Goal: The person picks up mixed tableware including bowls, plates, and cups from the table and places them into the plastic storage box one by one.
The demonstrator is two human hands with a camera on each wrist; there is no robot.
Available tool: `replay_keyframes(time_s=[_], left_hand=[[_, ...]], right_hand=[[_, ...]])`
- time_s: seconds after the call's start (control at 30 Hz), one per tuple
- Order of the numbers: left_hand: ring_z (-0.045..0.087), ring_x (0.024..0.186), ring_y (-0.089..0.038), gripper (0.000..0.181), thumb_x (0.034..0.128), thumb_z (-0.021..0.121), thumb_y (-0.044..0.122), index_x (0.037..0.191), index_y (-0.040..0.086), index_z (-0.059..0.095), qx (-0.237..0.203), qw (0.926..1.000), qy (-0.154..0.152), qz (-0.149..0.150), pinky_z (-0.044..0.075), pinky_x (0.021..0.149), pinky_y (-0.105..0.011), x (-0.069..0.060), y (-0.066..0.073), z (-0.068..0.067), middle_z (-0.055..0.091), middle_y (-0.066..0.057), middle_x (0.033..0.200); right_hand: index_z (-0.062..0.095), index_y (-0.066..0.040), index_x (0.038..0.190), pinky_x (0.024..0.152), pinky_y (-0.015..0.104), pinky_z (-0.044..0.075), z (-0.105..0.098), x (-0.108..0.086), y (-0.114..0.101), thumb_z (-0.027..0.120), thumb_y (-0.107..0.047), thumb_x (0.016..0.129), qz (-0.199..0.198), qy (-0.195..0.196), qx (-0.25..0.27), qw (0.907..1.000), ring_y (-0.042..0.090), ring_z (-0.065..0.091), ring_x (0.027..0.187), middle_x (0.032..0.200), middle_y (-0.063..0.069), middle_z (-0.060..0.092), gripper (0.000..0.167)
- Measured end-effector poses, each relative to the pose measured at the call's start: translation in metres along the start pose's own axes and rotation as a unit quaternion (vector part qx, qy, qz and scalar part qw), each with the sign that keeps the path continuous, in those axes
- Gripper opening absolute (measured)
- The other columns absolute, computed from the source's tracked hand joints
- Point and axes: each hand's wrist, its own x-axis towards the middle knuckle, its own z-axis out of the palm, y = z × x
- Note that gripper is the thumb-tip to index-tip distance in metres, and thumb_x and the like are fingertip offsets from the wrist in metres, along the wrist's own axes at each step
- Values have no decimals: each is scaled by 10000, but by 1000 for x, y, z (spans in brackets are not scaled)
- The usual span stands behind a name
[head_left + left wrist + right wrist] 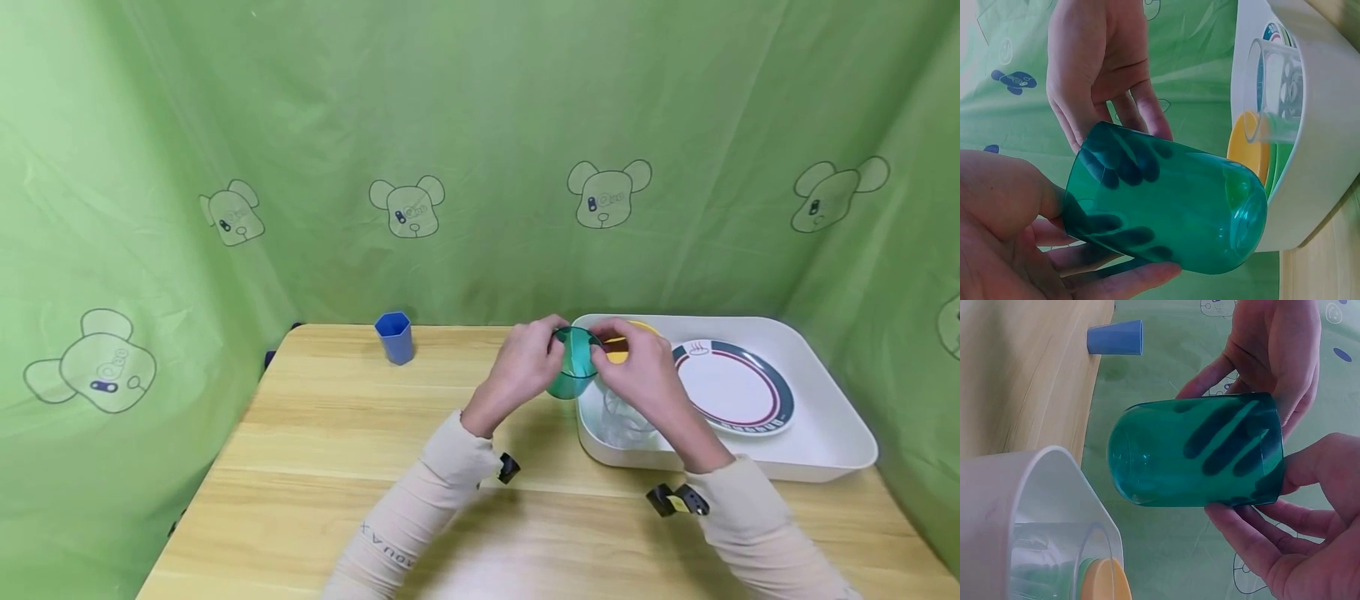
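Note:
A translucent green cup (567, 387) is held upright, mouth up, between both hands over the left rim of the white tub. My left hand (527, 360) grips its left side near the rim. On the opposite side, my right hand (643, 367) holds the rim with thumb and fingers. Through the green wall of the cup (1166, 200) in the left wrist view, fingers of both hands show dark. The cup (1166, 453) hangs above the table in the right wrist view, its rounded base free of any surface.
The white tub (832, 408) holds a plate (727, 387) with a dark green rim, a yellow dish (647, 328) and a clear cup (1282, 94). Standing alone at the back left of the wooden table (315, 467) is a blue cup (395, 340). A green curtain (495, 92) surrounds the table.

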Motion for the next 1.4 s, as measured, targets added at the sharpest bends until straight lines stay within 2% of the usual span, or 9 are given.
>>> replay_keyframes(time_s=[0.3, 0.5, 0.7, 0.83, 1.03, 1.07, 1.17, 1.27, 1.4], left_hand=[[567, 731, -142, 287, 1021, 535, 93, 1268, 63, 678, 83, 9998, -117, 104, 465, 581, -188, -5, -1, 0, 674, -12, 1004], [655, 890, -136, 304, 1079, 514, 220, 1319, 90, 648, -319, 9989, -259, 231, 542, 717, -195, -8, -7, -4, 715, -39, 1128], [671, 1071, -200, 353, 1098, 490, 285, 1368, 83, 594, -830, 9959, -131, 332, 591, 876, -307, -11, -25, -12, 690, -82, 1235], [664, 1093, -224, 336, 1100, 479, 241, 1353, 57, 600, -810, 9963, 96, 279, 580, 936, -374, -13, -41, -17, 690, -95, 1221], [644, 1127, -224, 315, 1082, 496, 192, 1333, 43, 614, -667, 9966, 481, 109, 566, 938, -365, -19, -67, -28, 683, -104, 1226], [642, 1128, -228, 315, 1079, 500, 188, 1330, 37, 615, -645, 9964, 555, 69, 563, 935, -362, -20, -71, -31, 680, -106, 1229], [638, 1127, -259, 306, 1075, 507, 174, 1317, 25, 621, -607, 9949, 795, -85, 551, 954, -385, -23, -83, -38, 672, -125, 1235], [626, 1133, -297, 303, 1068, 518, 173, 1310, 26, 626, -510, 9927, 1059, -271, 537, 974, -417, -26, -93, -44, 659, -145, 1252], [600, 1158, -322, 312, 1055, 543, 184, 1323, 47, 627, -384, 9889, 1331, -537, 531, 962, -456, -27, -107, -47, 631, -162, 1301]], right_hand=[[724, -3, 1122, 861, 559, 596, 1, 2, 4, 618, -18, 929, -138, 168, -64, 9997, 399, 706, 982, 1072, 207, 729, 221], [729, 15, 1108, 849, 557, 600, -1, 2, 5, 629, -8, 936, -244, 217, -92, 9994, 405, 714, 957, 1049, 220, 733, 201], [728, 26, 1120, 836, 561, 602, -11, 1, 7, 638, -13, 944, -241, 316, -114, 9991, 415, 708, 950, 1052, 229, 725, 202], [732, 15, 1118, 806, 547, 611, -18, 1, 10, 639, -25, 948, -209, 334, -245, 9989, 412, 710, 952, 1053, 218, 724, 198], [729, 11, 1126, 792, 530, 611, -26, -2, 16, 641, -43, 956, -103, 340, -406, 9985, 418, 704, 970, 1065, 220, 722, 198], [732, 7, 1126, 792, 507, 615, -27, -2, 17, 644, -47, 956, -104, 351, -414, 9985, 420, 704, 972, 1064, 219, 724, 198], [741, -9, 1123, 773, 269, 612, -31, -3, 20, 653, -54, 954, -139, 364, -389, 9985, 413, 708, 969, 1056, 208, 730, 196], [753, -28, 1112, 694, 73, 485, -34, -5, 24, 659, -58, 951, -193, 424, -349, 9983, 382, 719, 936, 1039, 185, 740, 188], [757, -41, 1111, 660, 63, 433, -36, -8, 30, 661, -66, 950, -154, 536, -412, 9976, 346, 718, 914, 1038, 172, 746, 189]])
